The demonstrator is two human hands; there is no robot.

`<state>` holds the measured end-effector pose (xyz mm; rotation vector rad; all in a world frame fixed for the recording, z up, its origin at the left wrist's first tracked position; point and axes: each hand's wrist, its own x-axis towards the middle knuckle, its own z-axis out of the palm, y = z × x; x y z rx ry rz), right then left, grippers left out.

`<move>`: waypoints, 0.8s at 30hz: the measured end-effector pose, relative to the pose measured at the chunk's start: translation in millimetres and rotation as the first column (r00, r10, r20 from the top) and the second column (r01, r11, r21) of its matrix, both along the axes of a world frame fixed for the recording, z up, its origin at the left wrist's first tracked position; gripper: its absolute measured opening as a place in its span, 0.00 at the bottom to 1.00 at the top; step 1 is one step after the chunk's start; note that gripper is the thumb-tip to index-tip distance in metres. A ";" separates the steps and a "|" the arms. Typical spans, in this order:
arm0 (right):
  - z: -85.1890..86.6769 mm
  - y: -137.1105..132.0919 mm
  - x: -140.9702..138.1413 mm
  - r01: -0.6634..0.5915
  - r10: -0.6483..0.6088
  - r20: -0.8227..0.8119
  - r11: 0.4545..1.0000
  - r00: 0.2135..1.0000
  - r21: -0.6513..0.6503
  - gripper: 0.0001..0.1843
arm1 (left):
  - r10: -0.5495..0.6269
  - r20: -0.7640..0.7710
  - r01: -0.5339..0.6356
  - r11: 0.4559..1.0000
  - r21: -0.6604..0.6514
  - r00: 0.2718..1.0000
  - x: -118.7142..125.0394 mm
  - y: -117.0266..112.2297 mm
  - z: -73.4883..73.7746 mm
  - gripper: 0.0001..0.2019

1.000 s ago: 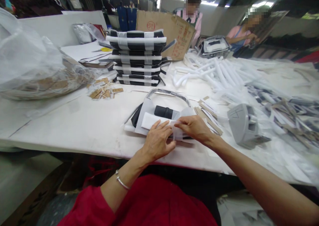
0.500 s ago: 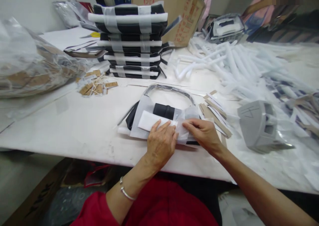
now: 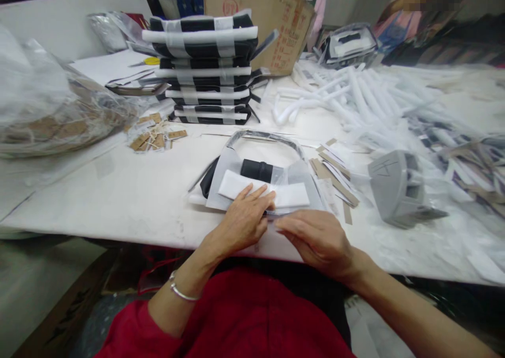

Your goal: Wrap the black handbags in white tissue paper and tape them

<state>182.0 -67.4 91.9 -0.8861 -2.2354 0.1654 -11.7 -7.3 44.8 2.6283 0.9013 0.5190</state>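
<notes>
A black handbag [image 3: 209, 179] lies on the table, partly covered by a white paper sheet [image 3: 219, 163]. Its wrapped handle [image 3: 268, 134] arches away from me. Across the front lies a white foam strip [image 3: 294, 194]. My left hand [image 3: 245, 216] presses on the strip's middle with fingers laid out flat. Just below the bag's near edge, my right hand [image 3: 319, 237] is closed in a pinch, thumb and fingers together. Whatever is between those fingertips is hidden, though a bit of clear film shows beside them. A black strap piece [image 3: 256, 169] sits above the foam.
Several wrapped black bags [image 3: 205, 76] stand stacked behind. Brown tags [image 3: 158, 137] lie left, near a large plastic bag [image 3: 51, 100]. Cardboard strips [image 3: 335, 173], a grey tape dispenser [image 3: 394, 189] and piled white foam rolls [image 3: 363, 95] are to the right. A carton [image 3: 260, 21] stands behind.
My right hand has moved from the bag's right front down to its near edge. The foam strip's right half is now uncovered. My left hand stays on the strip.
</notes>
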 end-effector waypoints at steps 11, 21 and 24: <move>7.5 -8.8 -24.1 0.166 -0.169 -0.072 0.985 0.983 -0.050 0.07 | -0.078 -0.041 0.080 0.996 0.040 0.996 -5.2 -2.9 -1.4 0.33; 23.1 40.3 -8.3 0.214 -0.279 -0.089 0.873 0.956 -0.438 0.06 | 0.073 0.038 -0.074 0.997 0.016 0.997 4.6 -2.5 3.2 0.11; 26.3 13.9 -1.8 0.003 -0.088 -0.117 0.808 0.989 -0.589 0.07 | -0.017 0.009 0.017 1.000 -0.003 1.000 -0.9 0.7 5.9 0.14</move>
